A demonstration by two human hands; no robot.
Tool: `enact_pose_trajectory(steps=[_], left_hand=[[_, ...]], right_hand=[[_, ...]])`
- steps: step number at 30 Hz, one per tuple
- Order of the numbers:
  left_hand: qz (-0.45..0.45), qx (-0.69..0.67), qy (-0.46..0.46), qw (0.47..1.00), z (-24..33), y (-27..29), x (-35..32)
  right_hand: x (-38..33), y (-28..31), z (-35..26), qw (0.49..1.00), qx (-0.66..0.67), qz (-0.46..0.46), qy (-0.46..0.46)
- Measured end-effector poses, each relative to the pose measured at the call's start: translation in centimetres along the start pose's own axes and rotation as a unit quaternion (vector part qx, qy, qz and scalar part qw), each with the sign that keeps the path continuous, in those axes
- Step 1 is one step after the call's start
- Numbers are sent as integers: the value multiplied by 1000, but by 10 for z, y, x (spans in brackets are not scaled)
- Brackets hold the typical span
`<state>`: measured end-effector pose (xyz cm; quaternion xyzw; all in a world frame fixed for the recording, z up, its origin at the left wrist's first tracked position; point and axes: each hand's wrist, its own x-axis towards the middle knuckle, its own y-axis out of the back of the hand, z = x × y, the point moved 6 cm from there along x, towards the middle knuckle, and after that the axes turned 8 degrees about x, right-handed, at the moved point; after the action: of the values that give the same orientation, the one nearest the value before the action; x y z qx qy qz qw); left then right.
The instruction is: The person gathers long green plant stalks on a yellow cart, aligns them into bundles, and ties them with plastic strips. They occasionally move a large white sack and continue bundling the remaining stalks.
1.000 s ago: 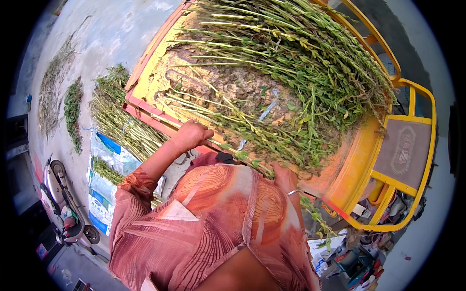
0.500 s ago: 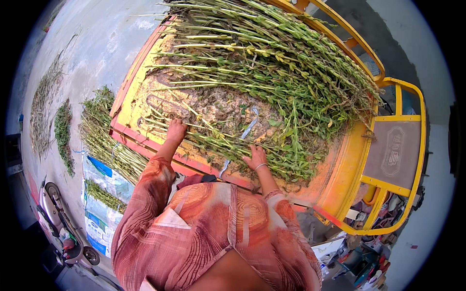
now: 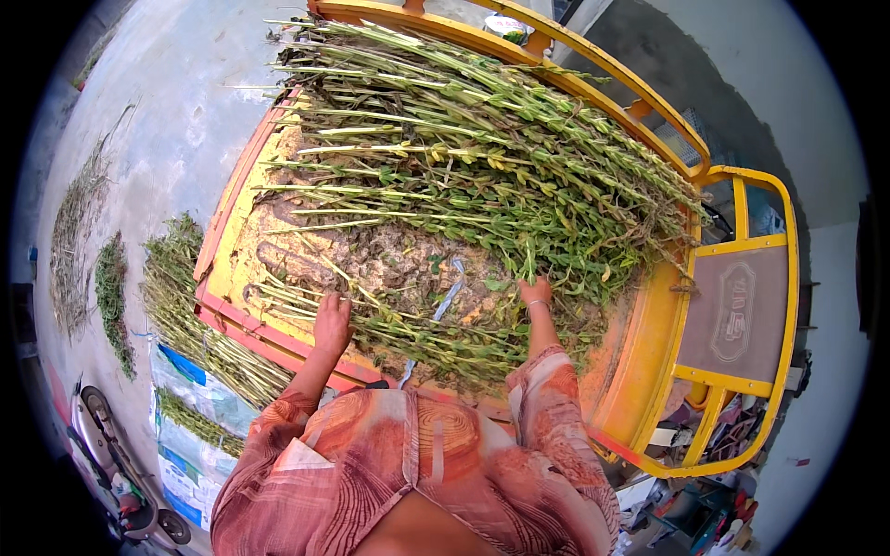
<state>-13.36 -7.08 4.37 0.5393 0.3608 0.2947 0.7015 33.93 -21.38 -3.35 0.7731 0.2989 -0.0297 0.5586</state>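
Observation:
Cut green sesame stalks [image 3: 445, 111], with pods and leaves, lie in a thick layer across the far side of a yellow cart bed [image 3: 243, 232]. A thinner row of sesame stalks [image 3: 408, 335] runs along the near side. My left hand [image 3: 332, 322] lies over the pale cut ends of this near row, fingers stretched forward. Farther right, my right hand [image 3: 535, 293] has its fingers closed at a leafy stalk tip by the edge of the big layer. Leaves partly hide those fingertips.
Dry crumbs and a pale blue strip [image 3: 449, 301] lie between the two rows. A yellow rail [image 3: 565, 46] borders the far side; a seat-back frame [image 3: 783, 324] stands right. On the ground at left are more stalks [image 3: 199, 296], a plastic sheet [image 3: 181, 463] and a scooter [image 3: 116, 463].
My right hand has moved away from the near row, forward and to the right, and closed at a leafy tip. The left hand has loosened and straightened over the cut ends. The view has shifted.

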Motion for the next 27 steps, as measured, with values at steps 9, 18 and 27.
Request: enact_pose_trajectory(steps=[9,18,27], left_hand=[[-18,-101,-24,994,33,0,8],[239,-4,-164,957,101,66,105],[109,115,-55,986,64,-2,232]], right_hand=[[-24,161,-107,921,-267,92,269],[18,58,25,963,-267,-3,36],[-78,101,21,961,-206,113,149]])
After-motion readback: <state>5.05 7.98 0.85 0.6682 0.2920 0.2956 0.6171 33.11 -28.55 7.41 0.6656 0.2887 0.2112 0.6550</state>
